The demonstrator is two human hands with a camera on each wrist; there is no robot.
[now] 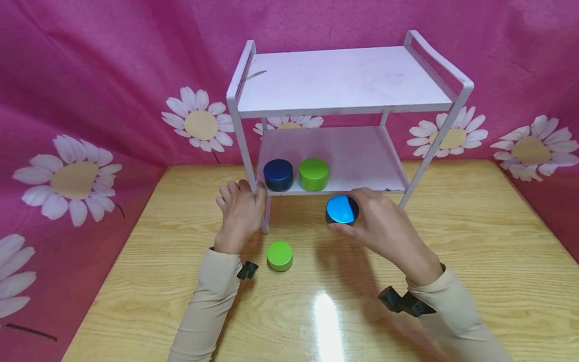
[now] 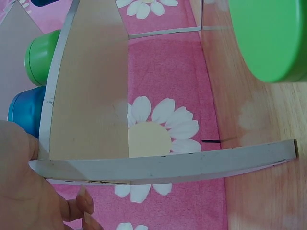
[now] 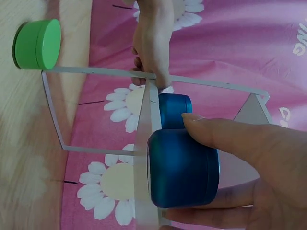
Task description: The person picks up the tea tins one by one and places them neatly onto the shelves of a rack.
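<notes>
Canister, blue, sits between thumb and fingers of the right grip.

Both forearms forward, left grip bent-fingered, right grip in a curved clasp.

Two canisters on lower shelf; lone canister on table.

Glossy metallic tin, shiny wood-grain table
</notes>
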